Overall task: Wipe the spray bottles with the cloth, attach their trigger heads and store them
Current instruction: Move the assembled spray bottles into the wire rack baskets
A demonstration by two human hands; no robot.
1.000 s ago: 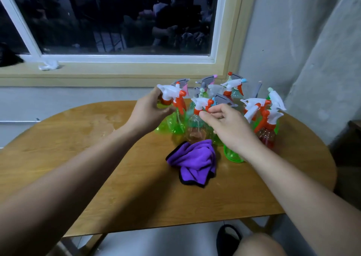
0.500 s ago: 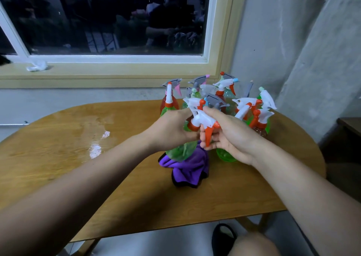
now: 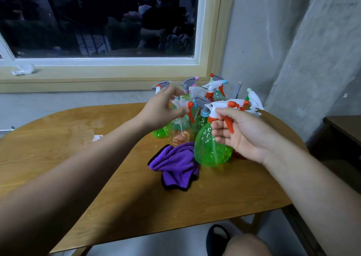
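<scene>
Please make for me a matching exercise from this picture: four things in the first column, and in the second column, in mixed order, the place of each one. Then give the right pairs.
Column 1
1. nearest green bottle
2. purple cloth
3. white crumpled paper
4. left hand

Column 2
A. on the window sill
B. up among the standing bottles
C. in the right hand
D. in a heap on the table

Pairs: 1-C, 2-D, 3-A, 4-B
</scene>
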